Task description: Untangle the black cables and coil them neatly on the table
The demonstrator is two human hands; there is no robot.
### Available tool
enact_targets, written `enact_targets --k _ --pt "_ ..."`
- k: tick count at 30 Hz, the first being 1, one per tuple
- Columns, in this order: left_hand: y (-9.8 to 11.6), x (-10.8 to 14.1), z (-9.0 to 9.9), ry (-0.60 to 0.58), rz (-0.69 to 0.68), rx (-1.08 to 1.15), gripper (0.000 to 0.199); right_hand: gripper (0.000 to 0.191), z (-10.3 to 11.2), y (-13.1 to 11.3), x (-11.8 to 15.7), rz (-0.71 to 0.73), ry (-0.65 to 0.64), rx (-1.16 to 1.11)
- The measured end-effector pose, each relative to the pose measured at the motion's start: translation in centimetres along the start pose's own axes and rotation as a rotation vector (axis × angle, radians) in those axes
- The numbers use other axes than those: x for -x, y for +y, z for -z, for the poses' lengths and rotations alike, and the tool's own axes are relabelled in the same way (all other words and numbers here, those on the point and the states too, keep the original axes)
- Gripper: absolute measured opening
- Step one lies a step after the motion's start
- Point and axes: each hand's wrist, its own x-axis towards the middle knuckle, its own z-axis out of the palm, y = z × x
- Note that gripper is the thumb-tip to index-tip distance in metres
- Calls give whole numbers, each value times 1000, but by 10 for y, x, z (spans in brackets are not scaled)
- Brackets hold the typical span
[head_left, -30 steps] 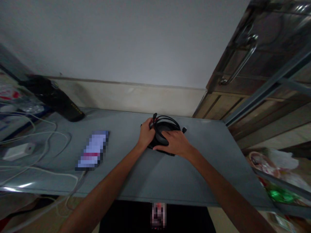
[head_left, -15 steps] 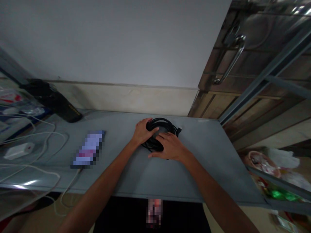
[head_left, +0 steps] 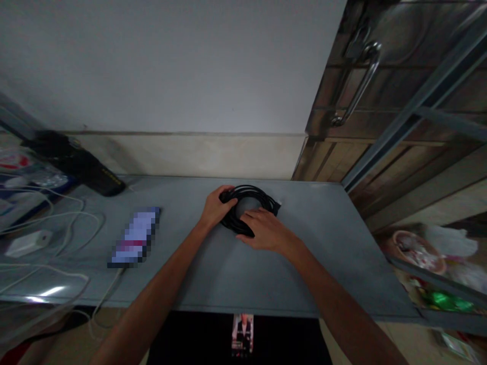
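A coil of black cable (head_left: 256, 191) lies on the grey tabletop (head_left: 228, 279), with a connector sticking out at its right end. My left hand (head_left: 216, 207) is closed round the coil's left side, its thumb over the strands. On the lower right part of the coil rests my right hand (head_left: 262, 229), its fingers reaching into the ring and its thumb at the near edge, gripping the strands.
To the left lie a phone (head_left: 135, 235) with a cord, a white adapter (head_left: 28, 243) among white cables, and a black bottle (head_left: 87, 165). A metal frame post (head_left: 399, 121) rises at the right, near a basket (head_left: 418, 253). A wall (head_left: 190, 66) stands behind.
My left hand has shifted slightly left with its side of the coil. The ring's middle now shows more openly, and my right hand's fingers sit closer together.
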Motion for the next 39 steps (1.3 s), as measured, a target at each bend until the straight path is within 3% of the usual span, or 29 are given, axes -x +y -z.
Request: enact_targets --k 5,9,13,15,18,23,27,34,39 --pt "-1 1 0 25 0 38 47 34 -2 4 0 24 26 25" --pt "0 1 0 16 -8 77 54 55 -2 15 -1 -8 209 -53" --pt "1 1 0 -20 3 115 59 53 -12 37 -3 -302 483 -131" --pt "2 2 0 -41 9 127 62 64 -21 50 -4 -465 547 -184" --pt "5 3 -1 -66 12 144 69 76 -34 64 -6 -548 520 -319" --pt "11 5 -2 -117 -3 215 77 58 -36 69 -6 -488 488 -409" --pt "17 7 -4 -104 -14 285 78 54 -30 68 -5 -433 483 -486" --pt "13 9 -7 -9 36 238 33 52 -29 69 -4 -419 501 -574" --pt "16 9 -7 6 14 236 24 50 -28 67 -4 -419 519 -607"
